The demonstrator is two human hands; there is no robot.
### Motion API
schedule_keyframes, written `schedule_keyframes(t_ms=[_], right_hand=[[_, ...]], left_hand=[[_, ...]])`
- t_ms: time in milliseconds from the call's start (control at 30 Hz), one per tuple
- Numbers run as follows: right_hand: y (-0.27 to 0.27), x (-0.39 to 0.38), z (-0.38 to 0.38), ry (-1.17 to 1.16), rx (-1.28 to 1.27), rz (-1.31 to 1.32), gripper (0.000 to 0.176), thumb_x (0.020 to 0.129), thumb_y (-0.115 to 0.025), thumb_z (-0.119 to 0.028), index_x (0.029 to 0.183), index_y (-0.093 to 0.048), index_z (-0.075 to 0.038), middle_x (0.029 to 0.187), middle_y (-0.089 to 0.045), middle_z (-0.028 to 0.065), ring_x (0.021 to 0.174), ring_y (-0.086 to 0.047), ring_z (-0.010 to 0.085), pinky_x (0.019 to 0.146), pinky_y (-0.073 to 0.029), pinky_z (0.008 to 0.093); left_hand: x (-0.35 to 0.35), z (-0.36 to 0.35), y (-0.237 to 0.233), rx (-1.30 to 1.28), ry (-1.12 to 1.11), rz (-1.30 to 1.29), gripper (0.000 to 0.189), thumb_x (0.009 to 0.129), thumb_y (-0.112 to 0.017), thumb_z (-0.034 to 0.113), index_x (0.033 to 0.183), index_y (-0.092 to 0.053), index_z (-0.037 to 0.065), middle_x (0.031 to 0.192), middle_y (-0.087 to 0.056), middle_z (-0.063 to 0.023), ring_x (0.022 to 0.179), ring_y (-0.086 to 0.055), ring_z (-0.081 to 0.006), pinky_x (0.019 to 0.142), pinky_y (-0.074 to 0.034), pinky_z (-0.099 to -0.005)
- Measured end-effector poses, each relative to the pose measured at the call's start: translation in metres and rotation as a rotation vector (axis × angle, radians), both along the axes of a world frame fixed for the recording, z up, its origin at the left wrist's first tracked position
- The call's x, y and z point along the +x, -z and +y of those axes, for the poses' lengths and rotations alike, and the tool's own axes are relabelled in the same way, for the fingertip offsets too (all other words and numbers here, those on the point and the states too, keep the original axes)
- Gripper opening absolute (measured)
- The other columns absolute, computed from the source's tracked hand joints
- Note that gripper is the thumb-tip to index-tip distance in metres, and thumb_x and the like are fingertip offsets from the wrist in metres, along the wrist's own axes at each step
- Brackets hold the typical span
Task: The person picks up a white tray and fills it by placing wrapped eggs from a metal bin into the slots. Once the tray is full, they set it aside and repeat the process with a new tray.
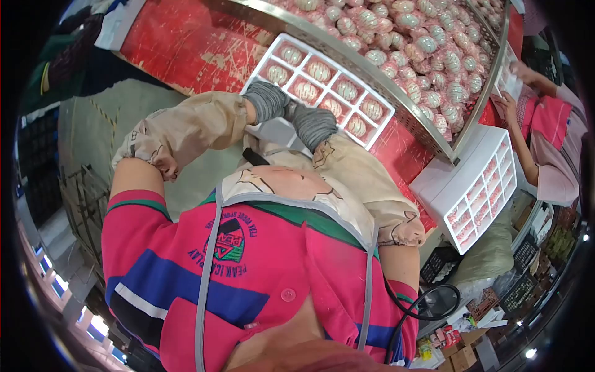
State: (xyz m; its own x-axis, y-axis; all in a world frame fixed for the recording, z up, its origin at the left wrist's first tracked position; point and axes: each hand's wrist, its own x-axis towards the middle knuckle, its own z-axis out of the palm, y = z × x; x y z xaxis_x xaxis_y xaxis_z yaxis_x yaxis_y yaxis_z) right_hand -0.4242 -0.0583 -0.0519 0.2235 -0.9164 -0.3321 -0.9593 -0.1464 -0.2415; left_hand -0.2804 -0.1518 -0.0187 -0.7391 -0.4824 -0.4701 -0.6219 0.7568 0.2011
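My left hand [266, 102], in a grey knit glove, is at the near left edge of a white compartment tray [375, 141]. Beside it, my right hand [313, 126], gloved alike, bends in toward the left one along the same edge. The fingers of both hands are mostly hidden, so what they hold, if anything, does not show. Several pale, ribbed round pieces in pinkish-red netting [319, 71] sit in the tray's compartments, one to each. Below my hands a white surface [276, 132] shows partly.
A metal-rimmed bin [396, 102] heaped with netted round pieces borders the tray on the worn red table [186, 53]. White stacked trays [455, 167] stand at the right. A co-worker's arms [527, 142] reach in beyond them. Dark crates [440, 265] lie lower right.
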Motion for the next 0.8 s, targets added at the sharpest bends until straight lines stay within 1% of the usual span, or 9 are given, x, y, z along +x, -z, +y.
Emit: schedule_keyframes(t_ms=[133,167,200,400,500,567,700,767,800], right_hand=[[-0.026,-0.023,0.009,0.130,0.048,-0.273,0.028,0.090,-0.046,-0.031,0.100,-0.058,-0.008,0.081,-0.065,0.0152,0.074,-0.064,0.0324,0.064,-0.049,0.0436],[-0.025,-0.025,0.021,0.143,-0.017,-0.352,0.030,0.090,-0.046,-0.033,0.102,-0.058,-0.009,0.082,-0.065,0.0161,0.074,-0.064,0.0332,0.064,-0.049,0.0447],[-0.024,-0.026,0.030,0.143,-0.005,-0.348,0.030,0.090,-0.046,-0.033,0.102,-0.058,-0.009,0.082,-0.065,0.0161,0.074,-0.064,0.0332,0.064,-0.049,0.0447],[-0.042,-0.045,0.034,0.110,-0.111,-0.499,0.030,0.091,-0.047,-0.033,0.107,-0.057,-0.011,0.086,-0.065,0.0140,0.071,-0.062,0.0353,0.062,-0.049,0.0447],[-0.065,-0.061,0.043,0.278,-0.158,-0.631,0.030,0.091,-0.049,-0.033,0.107,-0.058,-0.009,0.085,-0.065,0.0151,0.073,-0.062,0.0363,0.063,-0.049,0.0445],[-0.029,-0.071,0.061,0.322,-0.331,-0.634,0.027,0.091,-0.054,-0.028,0.106,-0.060,-0.007,0.077,-0.065,0.0116,0.064,-0.063,0.0281,0.058,-0.050,0.0378],[-0.052,-0.082,0.041,0.965,0.111,-1.311,0.027,0.090,-0.059,-0.021,0.110,-0.060,-0.002,0.072,-0.054,-0.0019,0.054,-0.046,0.0049,0.049,-0.039,0.0210],[-0.048,-0.081,0.027,0.919,0.050,-1.664,0.046,0.089,-0.061,-0.021,0.128,-0.046,-0.001,0.086,-0.058,0.0034,0.069,-0.051,0.0062,0.055,-0.042,0.0210],[-0.057,-0.073,0.017,0.930,0.020,-1.709,0.045,0.089,-0.062,-0.021,0.127,-0.046,-0.001,0.085,-0.058,0.0039,0.067,-0.052,0.0067,0.054,-0.042,0.0212]], left_hand=[[-0.053,-0.039,-0.004,-0.356,-0.034,0.504,0.023,0.080,-0.059,0.033,0.077,-0.065,0.011,0.070,-0.062,-0.0109,0.076,-0.063,-0.0290,0.074,-0.048,-0.0440],[-0.086,-0.050,-0.067,-0.172,-0.202,0.335,0.021,0.081,-0.059,0.031,0.086,-0.063,0.012,0.072,-0.061,-0.0092,0.080,-0.062,-0.0274,0.081,-0.046,-0.0460],[-0.106,-0.073,-0.051,-0.352,-0.025,0.671,0.027,0.079,-0.061,0.028,0.100,-0.061,0.011,0.079,-0.061,-0.0105,0.080,-0.061,-0.0280,0.082,-0.046,-0.0453],[-0.218,-0.178,0.027,-0.653,0.121,0.496,0.047,0.077,-0.064,0.025,0.121,-0.053,0.011,0.107,-0.061,-0.0177,0.097,-0.059,-0.0324,0.076,-0.049,-0.0373],[-0.232,-0.178,-0.025,-0.103,-0.033,0.088,0.056,0.077,-0.066,0.026,0.128,-0.048,0.012,0.114,-0.059,-0.0145,0.104,-0.057,-0.0298,0.078,-0.049,-0.0365],[-0.204,-0.174,-0.026,0.491,-0.404,0.861,0.060,0.080,-0.069,0.025,0.132,-0.045,0.010,0.101,-0.063,-0.0097,0.090,-0.063,-0.0232,0.074,-0.051,-0.0401],[-0.133,-0.122,-0.086,1.171,-0.498,1.007,0.061,0.083,-0.068,0.027,0.133,-0.041,0.005,0.098,-0.060,-0.0067,0.071,-0.061,-0.0114,0.056,-0.052,-0.0258],[-0.097,-0.086,-0.081,0.854,-0.198,1.187,0.062,0.085,-0.066,0.028,0.134,-0.038,0.004,0.102,-0.058,-0.0068,0.071,-0.061,-0.0123,0.057,-0.053,-0.0261],[-0.084,-0.069,-0.092,1.117,-0.560,1.017,0.058,0.087,-0.063,0.030,0.133,-0.040,0.003,0.093,-0.059,-0.0059,0.062,-0.058,-0.0120,0.056,-0.050,-0.0258]])
